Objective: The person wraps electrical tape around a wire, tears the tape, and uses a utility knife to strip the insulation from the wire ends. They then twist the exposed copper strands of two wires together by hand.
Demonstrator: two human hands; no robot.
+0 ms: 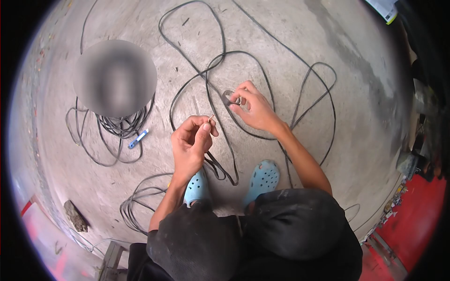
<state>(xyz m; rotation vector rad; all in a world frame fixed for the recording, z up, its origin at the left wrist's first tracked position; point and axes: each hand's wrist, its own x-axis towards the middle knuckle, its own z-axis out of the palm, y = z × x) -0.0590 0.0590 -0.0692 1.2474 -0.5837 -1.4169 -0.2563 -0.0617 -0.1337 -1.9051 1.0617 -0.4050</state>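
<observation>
My left hand [191, 143] is closed in a pinch, thumb against fingers, on the end of a black cable. A short bit of thin, copper-coloured wire [212, 118] sticks out past the fingertips. To the right and slightly farther out, my right hand [255, 108] has its fingers curled round a roll of black tape [227, 97], partly hidden by the fingers. The two hands are apart. Below and around them, a long black cable [234, 180] runs in loose loops over the floor.
A coiled heap of black cable [123, 125] lies at the left, partly under a blurred patch. Beside it is a blue utility knife [138, 139]. More cable [133, 206] loops near my left leg. A stone-like chunk [75, 216] sits lower left. Red surfaces [415, 220] stand at the right.
</observation>
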